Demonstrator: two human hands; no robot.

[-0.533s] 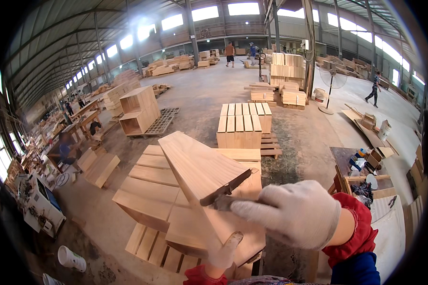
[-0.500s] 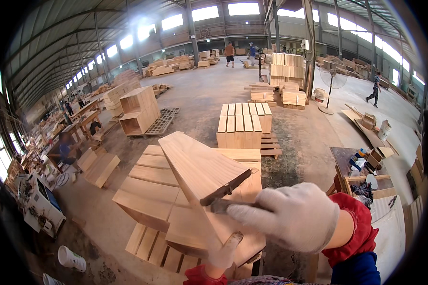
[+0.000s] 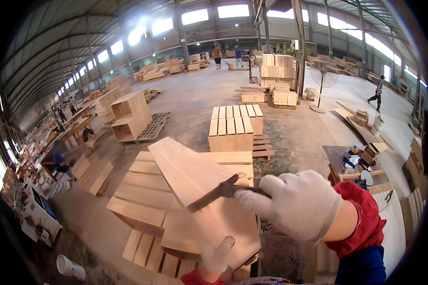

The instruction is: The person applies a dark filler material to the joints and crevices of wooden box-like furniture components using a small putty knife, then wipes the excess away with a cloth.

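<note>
Right hand (image 3: pixel 297 206), fingers closed round a dark tool (image 3: pixel 230 190), meets the wooden piece (image 3: pixel 190 168); left hand's (image 3: pixel 216 254) grip, can't tell!

Right grip (image 3: pixel 302 206) closed and downturned

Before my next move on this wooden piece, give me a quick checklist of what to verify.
1. Right hand gripping the dark tool: ok.
2. Gloves on both hands: ok, the left hand is covered too.
3. Left thumb apart from the tool: ok, it is nearer you.
4. Tool touching the end of the wooden piece: cannot tell; that end is dark and the contact is unclear.
5. Left hand's hold firm: cannot tell, its fingers are mostly hidden.
6. Other people away from your hands: ok.
</note>
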